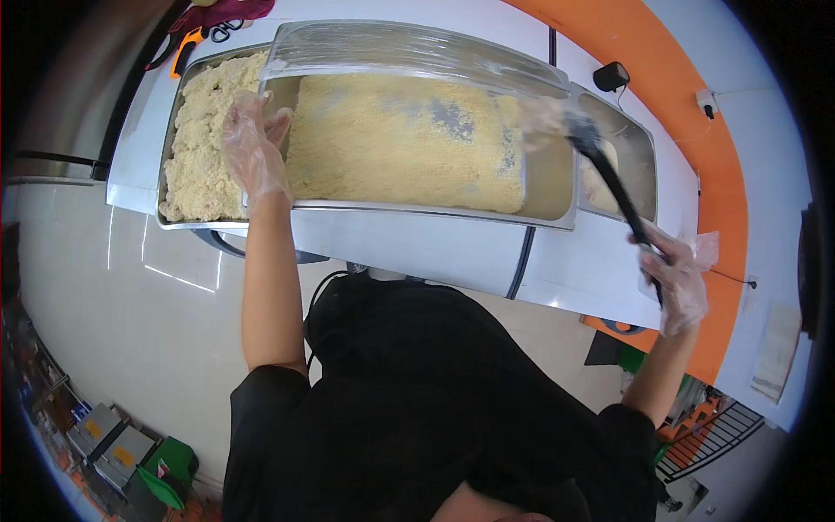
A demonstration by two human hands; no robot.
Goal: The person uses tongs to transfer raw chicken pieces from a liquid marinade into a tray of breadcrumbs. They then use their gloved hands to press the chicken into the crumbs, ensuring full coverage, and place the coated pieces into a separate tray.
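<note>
My left hand [254,147], in a clear plastic glove, hovers over the left end of a metal tray [551,176] with its fingers apart and nothing in them. Yellow crumbs [391,143] cover much of that tray's bottom, with bare patches toward the right. My gloved right hand [678,280] grips black-handled tongs [616,179]. Their blurred far end holds a pale piece of food [545,121] over the tray's right part. Clear plastic wrap [417,49] lies bunched along the far side. Crumb-coated food [202,137] fills another metal tray at the left.
Right of the crumbs, a smaller metal pan [642,156] holds pale food, partly behind the tongs. Scissors [225,29] and an orange-and-black tool [187,52] lie at the far left of the white table [417,238]. A dark cylindrical object [611,76] stands by the orange wall band.
</note>
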